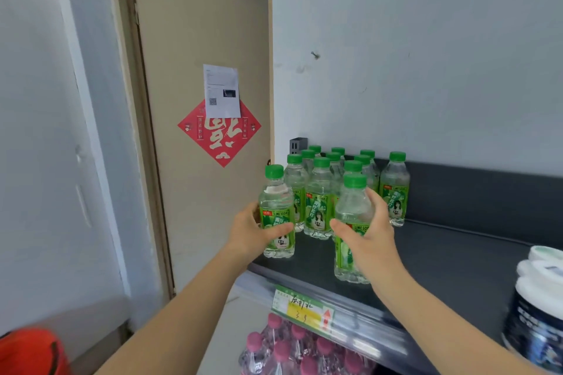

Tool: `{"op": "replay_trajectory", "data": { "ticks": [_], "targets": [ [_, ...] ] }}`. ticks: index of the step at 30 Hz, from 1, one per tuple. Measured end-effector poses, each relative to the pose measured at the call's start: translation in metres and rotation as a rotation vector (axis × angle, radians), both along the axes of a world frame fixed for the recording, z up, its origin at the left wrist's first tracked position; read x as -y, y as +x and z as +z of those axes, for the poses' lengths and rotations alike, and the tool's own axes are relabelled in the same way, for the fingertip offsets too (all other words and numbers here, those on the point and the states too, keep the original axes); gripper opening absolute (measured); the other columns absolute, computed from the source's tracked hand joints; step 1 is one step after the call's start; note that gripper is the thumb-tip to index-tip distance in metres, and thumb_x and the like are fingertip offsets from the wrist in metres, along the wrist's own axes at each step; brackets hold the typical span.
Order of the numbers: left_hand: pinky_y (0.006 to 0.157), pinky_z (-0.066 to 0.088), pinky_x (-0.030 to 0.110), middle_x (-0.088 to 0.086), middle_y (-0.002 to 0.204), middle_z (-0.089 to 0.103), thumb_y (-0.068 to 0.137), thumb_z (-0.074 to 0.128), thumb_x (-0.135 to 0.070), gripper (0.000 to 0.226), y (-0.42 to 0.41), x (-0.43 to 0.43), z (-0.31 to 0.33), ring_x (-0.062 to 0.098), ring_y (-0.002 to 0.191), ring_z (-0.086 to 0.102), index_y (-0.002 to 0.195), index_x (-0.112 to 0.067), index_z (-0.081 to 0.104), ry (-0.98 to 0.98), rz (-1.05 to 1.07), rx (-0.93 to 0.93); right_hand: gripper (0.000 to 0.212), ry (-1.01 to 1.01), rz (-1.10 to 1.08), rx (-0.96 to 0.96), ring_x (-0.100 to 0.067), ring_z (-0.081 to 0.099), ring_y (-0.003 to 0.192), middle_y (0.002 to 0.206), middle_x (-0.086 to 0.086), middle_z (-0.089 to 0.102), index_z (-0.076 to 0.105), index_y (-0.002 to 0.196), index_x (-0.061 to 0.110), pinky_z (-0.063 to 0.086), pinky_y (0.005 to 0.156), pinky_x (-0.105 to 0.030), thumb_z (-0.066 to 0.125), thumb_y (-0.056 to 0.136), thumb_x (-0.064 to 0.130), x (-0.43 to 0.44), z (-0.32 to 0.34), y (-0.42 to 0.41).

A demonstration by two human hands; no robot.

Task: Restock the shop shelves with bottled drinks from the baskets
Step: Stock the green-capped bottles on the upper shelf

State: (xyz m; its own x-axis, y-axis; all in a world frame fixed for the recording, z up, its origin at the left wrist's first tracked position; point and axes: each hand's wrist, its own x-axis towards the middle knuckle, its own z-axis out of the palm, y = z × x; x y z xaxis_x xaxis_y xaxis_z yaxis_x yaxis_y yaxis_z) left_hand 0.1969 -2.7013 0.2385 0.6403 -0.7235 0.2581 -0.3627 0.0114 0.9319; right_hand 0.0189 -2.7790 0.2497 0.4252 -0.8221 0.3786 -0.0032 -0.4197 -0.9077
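My left hand [254,230] grips a green-capped lime soda bottle [275,192] at the left front corner of the dark shelf [451,250]. My right hand [370,234] grips a second lime soda bottle [353,201] a little to the right, near the shelf's front edge. Both bottles are upright, clear with green labels. Behind them stand several more lime soda bottles [320,192] in rows against the wall, one bottle [394,183] apart at the right.
A beige door [189,161] with a red diamond sticker stands left of the shelf. White-lidded dark tubs [536,307] occupy the shelf's right end. Pink-capped bottles [292,347] sit on the shelf below, under a price tag [304,307]. An orange object [30,353] lies bottom left.
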Motion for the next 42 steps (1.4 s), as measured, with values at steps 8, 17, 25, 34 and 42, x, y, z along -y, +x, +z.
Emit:
{"op": "replay_trajectory", "data": {
  "ticks": [8,17,25,34,42],
  "targets": [
    [0.105,0.041,0.04,-0.002,0.127,0.057,0.087,0.066,-0.019,0.054,0.022,0.02,-0.008,0.02,0.121,0.05,0.134,-0.021,0.041,0.057,0.042,0.105,0.083,0.008,0.037,-0.087,-0.011,0.03,0.125,0.148,0.011,0.017,0.017,0.141,0.044,0.028,0.108,-0.036,0.07,0.083,0.018,0.006,-0.003,0.0],
    [0.096,0.04,0.027,-0.006,0.123,0.053,0.092,0.058,-0.014,0.053,0.022,0.028,-0.008,0.013,0.114,0.05,0.14,-0.02,0.033,0.032,-0.023,0.06,0.101,-0.019,0.12,-0.236,-0.011,0.02,0.139,0.154,0.014,0.013,0.007,0.144,0.049,0.027,0.109,-0.033,0.069,0.08,0.0,0.004,-0.001,0.001],
    [0.105,0.037,0.03,-0.003,0.138,0.048,0.092,0.058,-0.031,0.059,0.023,0.022,-0.009,0.01,0.126,0.044,0.144,-0.019,0.034,0.019,0.042,0.004,0.078,-0.099,0.089,-0.269,-0.007,0.041,0.112,0.124,0.009,0.044,0.031,0.138,0.025,0.032,0.093,-0.022,0.077,0.076,0.013,-0.008,-0.008,0.037],
    [0.101,0.03,0.02,-0.001,0.143,0.045,0.1,0.042,-0.029,0.045,0.02,-0.044,-0.006,0.014,0.131,0.041,0.142,-0.015,0.04,0.09,0.097,0.103,0.069,-0.143,0.044,-0.243,-0.011,0.045,0.11,0.119,0.005,0.042,0.039,0.132,0.018,0.035,0.091,-0.022,0.078,0.075,0.019,-0.029,-0.01,0.092],
    [0.099,0.04,0.026,-0.003,0.125,0.06,0.1,0.041,-0.016,0.034,0.012,-0.042,-0.02,0.014,0.117,0.054,0.133,-0.022,0.048,0.1,0.022,0.18,0.07,-0.203,-0.051,-0.259,-0.019,0.047,0.111,0.128,-0.005,0.036,0.032,0.14,0.012,0.037,0.086,-0.023,0.07,0.083,0.027,-0.043,-0.02,0.115]
  ]
}}
